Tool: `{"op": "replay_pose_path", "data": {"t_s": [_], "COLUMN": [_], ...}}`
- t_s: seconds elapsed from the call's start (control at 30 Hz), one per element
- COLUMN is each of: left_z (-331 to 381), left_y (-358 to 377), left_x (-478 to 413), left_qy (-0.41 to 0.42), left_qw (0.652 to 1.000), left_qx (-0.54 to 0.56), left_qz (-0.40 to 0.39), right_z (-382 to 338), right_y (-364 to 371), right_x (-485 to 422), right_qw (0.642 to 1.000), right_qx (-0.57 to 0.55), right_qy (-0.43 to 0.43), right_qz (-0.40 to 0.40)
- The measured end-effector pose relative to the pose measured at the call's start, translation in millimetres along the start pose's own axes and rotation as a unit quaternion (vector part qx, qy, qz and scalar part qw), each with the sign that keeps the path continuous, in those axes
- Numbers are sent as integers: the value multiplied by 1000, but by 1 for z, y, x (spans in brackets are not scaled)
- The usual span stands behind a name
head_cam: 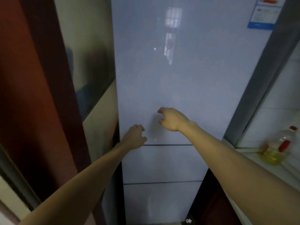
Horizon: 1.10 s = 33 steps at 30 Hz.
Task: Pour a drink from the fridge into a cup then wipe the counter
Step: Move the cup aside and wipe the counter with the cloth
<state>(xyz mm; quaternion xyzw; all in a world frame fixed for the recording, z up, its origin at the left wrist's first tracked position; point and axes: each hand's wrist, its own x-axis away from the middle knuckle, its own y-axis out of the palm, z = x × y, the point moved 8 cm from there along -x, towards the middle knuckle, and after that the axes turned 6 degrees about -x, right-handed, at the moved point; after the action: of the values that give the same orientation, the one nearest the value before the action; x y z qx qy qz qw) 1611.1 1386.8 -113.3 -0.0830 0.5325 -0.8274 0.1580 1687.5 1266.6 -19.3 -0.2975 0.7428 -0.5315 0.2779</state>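
Tall, glossy, pale-blue fridge [194, 86]: three stacked fronts, all closed; fills the centre of the view. Drink not in sight, presumably behind the long upper door [146, 70]; no cup visible.

Left hand [134, 138]: bare, reaches to the lower left corner of the upper door, just above the first seam. Fingers loosely bent, grips nothing. Probably placed there to find the opening edge, no handle showing.

Right hand [172, 118]: raised before the door face, fingers half curled and apart, holds nothing. Contact with the panel cannot be told.

White table [290, 174], right of the fridge: carries a clear plastic oil bottle [274, 153] with red cap, yellow oil low inside.

Step judged: opening the fridge; pour and wipe not yet begun.
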Motion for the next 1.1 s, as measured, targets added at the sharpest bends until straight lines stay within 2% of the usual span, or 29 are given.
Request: {"op": "replay_pose_path", "data": {"t_s": [0.13, 0.27, 0.47, 0.67, 0.87, 1.1], "left_z": [53, 120, 225, 327, 434, 537], "left_y": [19, 50, 101, 161, 213, 262], "left_x": [-6, 1, 29, 75, 138, 235], "left_qy": [74, 159, 274, 364, 435, 513], "left_qw": [993, 968, 931, 876, 837, 786], "left_qx": [-73, -159, -176, -180, -203, -199], "left_qz": [-52, -107, -166, -258, -265, -280], "right_z": [43, 104, 201, 270, 320, 345], "right_y": [-4, 3, 8, -2, 0, -11], "right_x": [40, 99, 213, 347, 491, 636], "right_qw": [999, 996, 978, 950, 920, 883], "right_qx": [16, 20, 13, 15, -8, -3], "right_qy": [27, 89, 208, 310, 391, 466], "right_qz": [22, 9, 0, 4, 23, 53]}}
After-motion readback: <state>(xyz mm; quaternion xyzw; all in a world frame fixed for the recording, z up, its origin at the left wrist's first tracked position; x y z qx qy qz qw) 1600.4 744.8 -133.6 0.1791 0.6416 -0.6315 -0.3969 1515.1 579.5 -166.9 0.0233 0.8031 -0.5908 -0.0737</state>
